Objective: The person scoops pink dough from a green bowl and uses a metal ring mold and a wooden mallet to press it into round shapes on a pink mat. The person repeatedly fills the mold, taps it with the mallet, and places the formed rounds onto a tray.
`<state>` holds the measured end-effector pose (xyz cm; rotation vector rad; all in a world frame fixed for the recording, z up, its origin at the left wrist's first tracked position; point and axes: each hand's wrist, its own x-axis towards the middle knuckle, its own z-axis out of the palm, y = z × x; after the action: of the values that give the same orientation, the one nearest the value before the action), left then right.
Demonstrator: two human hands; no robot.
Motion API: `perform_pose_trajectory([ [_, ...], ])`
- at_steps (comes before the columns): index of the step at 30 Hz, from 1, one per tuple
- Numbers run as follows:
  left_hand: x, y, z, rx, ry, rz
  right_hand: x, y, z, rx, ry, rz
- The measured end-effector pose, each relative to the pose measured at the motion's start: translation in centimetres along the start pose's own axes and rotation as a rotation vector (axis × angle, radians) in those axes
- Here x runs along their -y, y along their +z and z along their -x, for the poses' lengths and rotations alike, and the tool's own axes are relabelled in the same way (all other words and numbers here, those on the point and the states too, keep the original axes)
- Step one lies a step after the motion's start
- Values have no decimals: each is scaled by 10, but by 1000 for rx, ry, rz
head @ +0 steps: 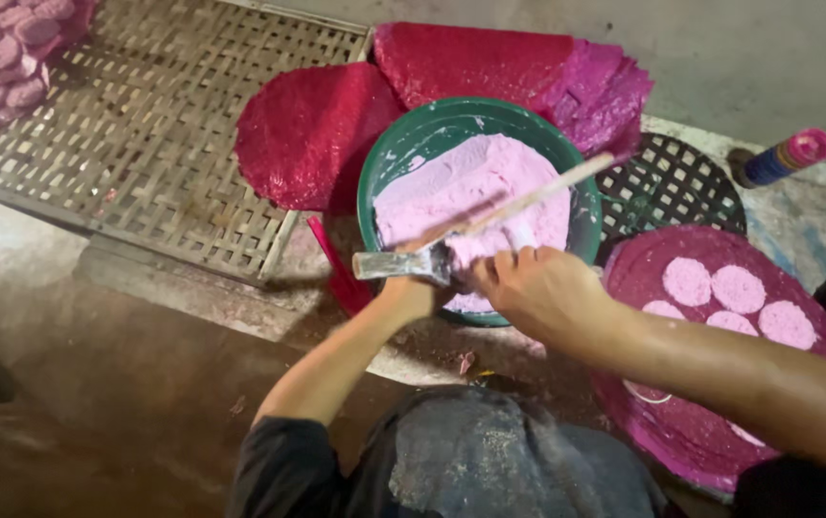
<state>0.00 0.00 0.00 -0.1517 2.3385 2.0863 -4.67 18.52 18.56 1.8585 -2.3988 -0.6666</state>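
Light moderate, warm, from above and ahead; scene evenly lit in centre, dimmer toward lower left, where floor goes brown and murky. Soft shadow under woven bamboo mat (154,125) edge and beneath forearms. Mild glare on wet red sheet (307,134) and rim of green basin (374,182). Motion blur on thin stick (537,197) and on left hand (413,288); right hand (537,288) fairly sharp. Wide-angle bending at frame edges. Dark clothing at bottom soft, out of focus.

Dim brown floor (77,384), grey wall (739,58), woven bamboo rack (144,125)
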Motion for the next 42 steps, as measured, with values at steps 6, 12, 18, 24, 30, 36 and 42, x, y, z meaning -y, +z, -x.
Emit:
perform_pose_trajectory([
  [6, -23, -13, 32, -212, 165, -567, -17, -59, 94, 172, 198, -94],
  [12, -67, 9, 48, -123, 212, -605, 32, -49, 54, 116, 46, 134],
  [18, -59, 8, 76, -223, 342, -619, 36, -48, 79, -42, 69, -198],
  [24, -53, -22, 57, -160, 391, -708, 17, -47, 90, 140, 150, -54],
  [30, -38, -10, 40, -253, 476, -693, 60, -31, 25, -88, 85, 48],
  [36, -42, -48, 37, -430, 195, -456, 27, -95, 48, 158, 475, -306],
  [42, -59, -46, 26, -733, 611, -687, 68, 45, -11, -538, 487, -1103],
])
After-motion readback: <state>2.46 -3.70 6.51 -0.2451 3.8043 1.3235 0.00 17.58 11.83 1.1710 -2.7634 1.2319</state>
